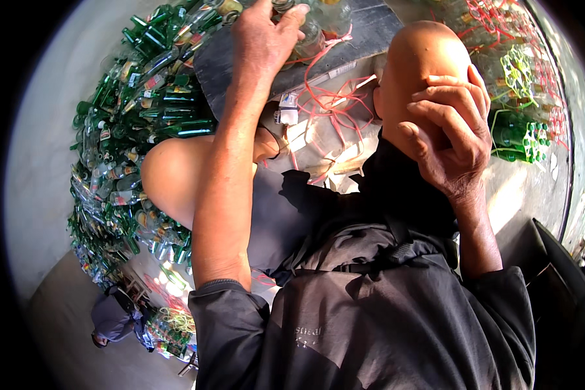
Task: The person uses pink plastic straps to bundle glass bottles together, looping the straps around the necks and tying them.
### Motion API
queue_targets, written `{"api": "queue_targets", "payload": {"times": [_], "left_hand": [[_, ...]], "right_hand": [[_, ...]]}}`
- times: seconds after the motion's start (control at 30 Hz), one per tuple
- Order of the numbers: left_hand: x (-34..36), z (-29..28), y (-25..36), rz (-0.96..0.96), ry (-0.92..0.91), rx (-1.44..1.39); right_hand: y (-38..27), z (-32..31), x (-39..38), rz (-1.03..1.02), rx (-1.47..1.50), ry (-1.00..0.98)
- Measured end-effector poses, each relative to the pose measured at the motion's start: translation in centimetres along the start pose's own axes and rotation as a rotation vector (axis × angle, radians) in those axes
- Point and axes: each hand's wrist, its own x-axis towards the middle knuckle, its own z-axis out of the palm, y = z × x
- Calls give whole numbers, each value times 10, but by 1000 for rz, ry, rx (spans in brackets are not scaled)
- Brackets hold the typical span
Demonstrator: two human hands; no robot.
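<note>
At the top of the head view my left hand (261, 32) is closed around the top of a clear glass bottle (311, 40), its fingers partly cut off by the picture's edge. The bottle stands with other clear bottles on a dark board (370, 32). My right hand (452, 123) lies on my bent right knee, with its fingers apart and nothing in it. Loose red plastic strapping (335, 104) trails from the board down to the floor between my legs.
A large heap of green and clear bottles (120, 156) lies on my left. Bundles of bottles tied with red and yellow-green strapping (517, 71) stand on the right, with green bottles (517, 136) beside them. A small white-and-blue pack (286, 109) is near the board. Another person (114, 315) is at lower left.
</note>
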Motion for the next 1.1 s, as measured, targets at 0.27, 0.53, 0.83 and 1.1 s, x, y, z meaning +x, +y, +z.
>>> {"api": "queue_targets", "payload": {"times": [0.27,0.53,0.83,1.1], "left_hand": [[4,-4,7,-62,-55,-21],[-1,-4,5,-56,10,-46],[-8,21,-7,-10,187,143],[-12,31,-9,-49,258,122]], "right_hand": [[-2,7,5,-21,8,-1],[-1,-1,5,14,46,-65],[4,-4,4,60,7,-73],[5,-2,3,74,-38,-71]]}}
